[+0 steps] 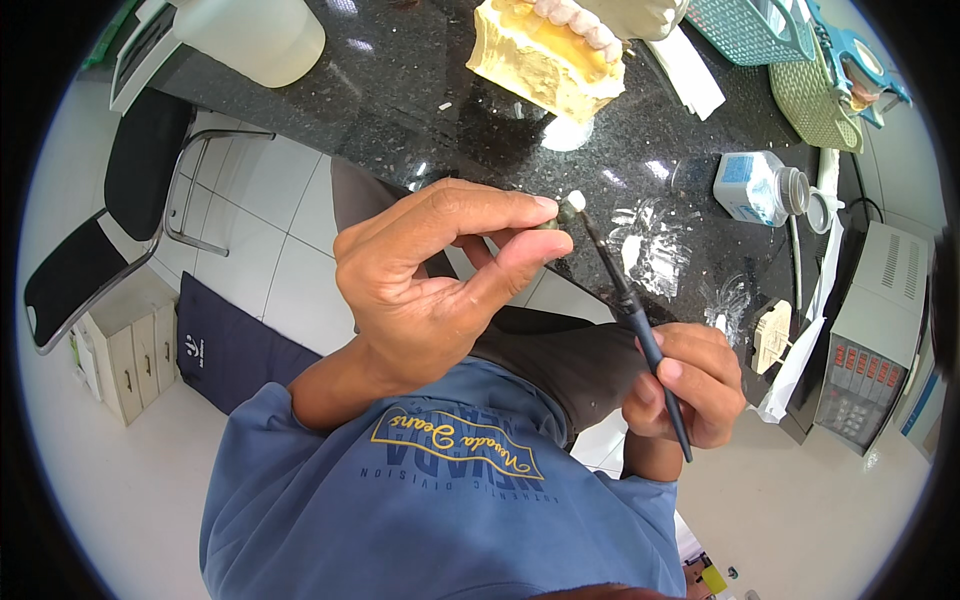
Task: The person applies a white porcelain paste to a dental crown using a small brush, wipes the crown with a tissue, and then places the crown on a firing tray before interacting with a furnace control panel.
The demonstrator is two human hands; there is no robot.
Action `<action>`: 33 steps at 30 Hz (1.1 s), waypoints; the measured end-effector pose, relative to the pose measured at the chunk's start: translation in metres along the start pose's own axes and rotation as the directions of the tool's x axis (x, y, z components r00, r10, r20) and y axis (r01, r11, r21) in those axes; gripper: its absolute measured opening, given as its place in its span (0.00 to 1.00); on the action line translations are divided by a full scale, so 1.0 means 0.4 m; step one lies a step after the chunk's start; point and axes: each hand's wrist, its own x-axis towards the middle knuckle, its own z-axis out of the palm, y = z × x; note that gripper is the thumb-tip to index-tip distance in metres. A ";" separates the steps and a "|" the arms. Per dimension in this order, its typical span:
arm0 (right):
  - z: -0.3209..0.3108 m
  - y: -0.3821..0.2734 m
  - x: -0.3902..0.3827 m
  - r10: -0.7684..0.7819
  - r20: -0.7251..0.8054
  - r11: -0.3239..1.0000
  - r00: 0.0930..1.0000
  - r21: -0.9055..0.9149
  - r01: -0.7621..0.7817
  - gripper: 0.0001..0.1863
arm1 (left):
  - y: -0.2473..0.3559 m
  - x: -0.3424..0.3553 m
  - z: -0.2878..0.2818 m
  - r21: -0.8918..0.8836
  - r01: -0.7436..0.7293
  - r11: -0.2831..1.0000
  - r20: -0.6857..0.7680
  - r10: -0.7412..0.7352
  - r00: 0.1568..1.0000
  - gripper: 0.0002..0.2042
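Note:
Thumb and forefinger of my left hand (425,265) pinch a small dark greenish piece (553,222), held up before the edge of the worktop. At its far right end shows a small white tooth-like crown (576,200). My right hand (695,385) is closed round the dark blue handle of a slim brush (648,340). The brush slants up and to the left, its tip at the crown; whether it touches, I cannot tell. Beyond my hands, a yellow dental model (530,70) with a row of pinkish-white teeth sits on the black speckled worktop (400,110).
White powder smears (650,245) mark the worktop right of the brush. An opened jar (755,188) lies near its round lid (818,213). Mesh baskets (815,110) and a grey control box (875,330) stand at right, a translucent container (260,40) at far left. A chair (150,160) stands left.

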 end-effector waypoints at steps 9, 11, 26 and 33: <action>0.000 0.002 -0.010 0.035 -0.059 0.997 0.998 0.066 -0.031 0.14 | -0.006 -0.001 0.002 -0.014 -0.024 1.000 -0.001 0.024 1.000 0.09; 0.001 0.002 -0.008 0.035 -0.054 0.998 0.998 0.062 -0.031 0.14 | -0.007 -0.001 0.002 -0.016 -0.020 1.000 -0.001 0.020 1.000 0.09; 0.005 -0.001 -0.008 0.039 -0.045 0.998 0.998 0.043 -0.037 0.14 | -0.009 0.000 0.000 -0.001 -0.041 0.999 -0.001 0.041 0.999 0.10; 0.001 -0.002 -0.007 0.051 -0.028 0.998 0.998 0.044 -0.050 0.14 | -0.007 0.000 -0.002 0.002 -0.040 0.999 0.006 0.040 0.999 0.10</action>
